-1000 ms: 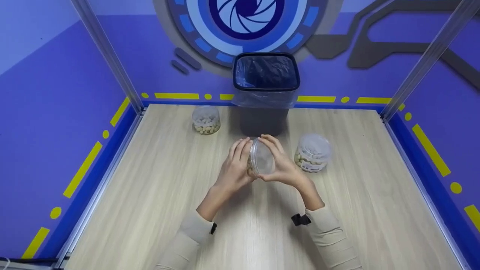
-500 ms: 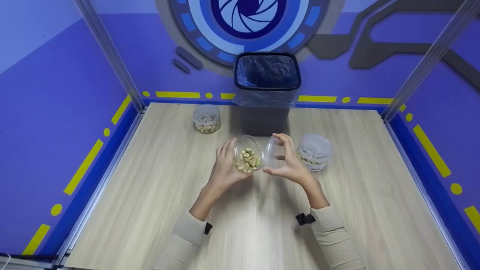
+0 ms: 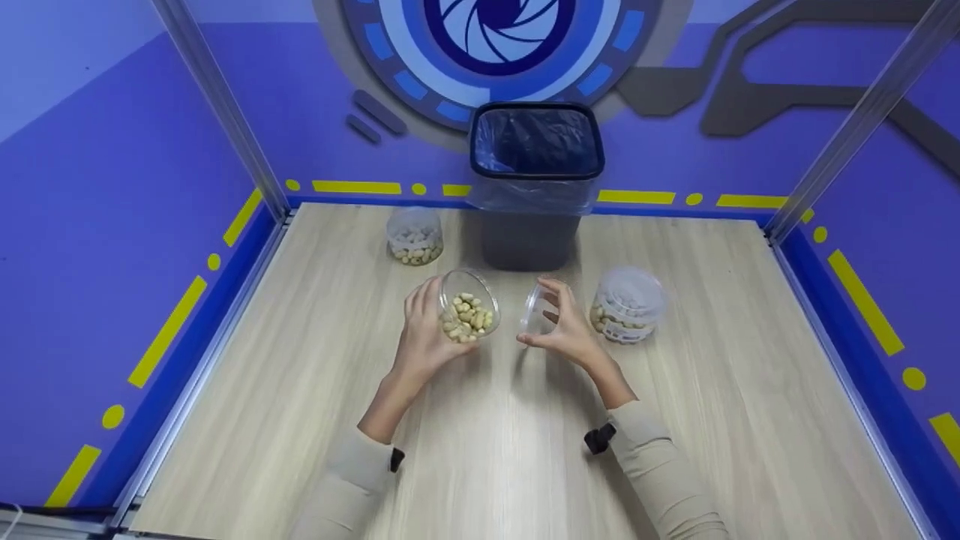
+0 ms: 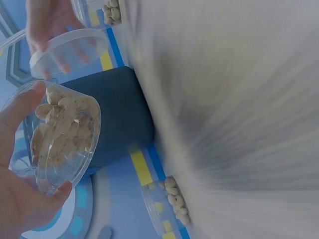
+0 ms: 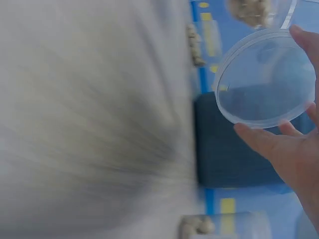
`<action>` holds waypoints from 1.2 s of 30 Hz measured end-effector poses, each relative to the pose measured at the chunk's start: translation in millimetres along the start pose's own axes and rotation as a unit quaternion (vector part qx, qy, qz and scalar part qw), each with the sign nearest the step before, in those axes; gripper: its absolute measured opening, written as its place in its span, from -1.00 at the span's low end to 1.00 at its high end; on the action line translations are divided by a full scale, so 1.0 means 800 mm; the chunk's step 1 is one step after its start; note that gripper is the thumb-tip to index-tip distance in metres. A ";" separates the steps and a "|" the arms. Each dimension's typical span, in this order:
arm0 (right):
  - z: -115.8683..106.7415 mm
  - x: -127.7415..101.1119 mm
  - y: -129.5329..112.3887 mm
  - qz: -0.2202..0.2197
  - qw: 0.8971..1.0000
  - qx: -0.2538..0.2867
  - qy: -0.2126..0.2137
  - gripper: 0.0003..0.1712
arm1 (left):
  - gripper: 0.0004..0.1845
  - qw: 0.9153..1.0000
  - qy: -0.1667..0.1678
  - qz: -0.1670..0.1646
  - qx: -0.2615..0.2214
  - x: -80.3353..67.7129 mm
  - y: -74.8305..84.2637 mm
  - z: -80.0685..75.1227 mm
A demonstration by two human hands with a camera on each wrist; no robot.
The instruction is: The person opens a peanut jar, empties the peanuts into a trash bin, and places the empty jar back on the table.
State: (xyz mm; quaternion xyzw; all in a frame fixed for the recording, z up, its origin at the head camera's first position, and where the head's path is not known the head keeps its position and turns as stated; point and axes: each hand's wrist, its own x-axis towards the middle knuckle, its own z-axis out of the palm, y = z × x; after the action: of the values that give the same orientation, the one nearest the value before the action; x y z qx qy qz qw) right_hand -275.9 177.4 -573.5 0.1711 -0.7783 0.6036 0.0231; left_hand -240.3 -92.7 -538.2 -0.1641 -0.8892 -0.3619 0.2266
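Observation:
My left hand [image 3: 421,334] grips a clear plastic jar [image 3: 448,289] round its side. The jar is tilted, its uncovered mouth turned to the right, with pale nuts [image 4: 62,129] inside. My right hand [image 3: 570,334] holds a clear round lid [image 3: 530,309] by its rim, on edge and apart from the jar. In the right wrist view, the thumb and fingers [image 5: 254,137] of that hand span the lid [image 5: 264,79]. Beyond my right hand stands another jar of nuts [image 3: 628,304], nearest to it.
A third jar with nuts [image 3: 415,236] stands at the back left of the wooden table [image 3: 300,360]. At the back middle is a dark bin [image 3: 529,236] lined with a clear bag [image 3: 536,196]. Metal posts [image 3: 225,105] and blue printed walls [image 3: 112,225] enclose the table.
The lid has come off the jar. My left hand has moved left with the jar, turning its mouth into view. The gap between jar and lid has widened.

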 end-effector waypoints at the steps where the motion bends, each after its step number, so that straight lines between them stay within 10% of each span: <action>1: 0.003 0.002 0.004 0.007 1.000 0.004 -0.003 0.25 | 0.33 1.000 -0.001 -0.004 0.000 0.000 -0.001 0.000; 20: 0.037 0.039 0.044 0.023 0.999 -0.027 0.029 0.06 | 0.33 1.000 0.007 -0.007 0.010 -0.002 -0.008 -0.003; 36: 0.025 0.048 0.044 0.070 0.980 -0.171 -0.074 0.42 | 0.34 1.000 0.008 -0.014 0.001 -0.004 -0.011 -0.004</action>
State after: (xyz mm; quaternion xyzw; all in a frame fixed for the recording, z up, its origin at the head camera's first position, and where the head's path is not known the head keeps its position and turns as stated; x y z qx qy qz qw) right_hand -318.6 156.6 -602.1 0.1536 -0.8798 0.4472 -0.0483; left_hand -240.7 -101.8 -543.0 -0.1484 -0.8902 -0.3651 0.2285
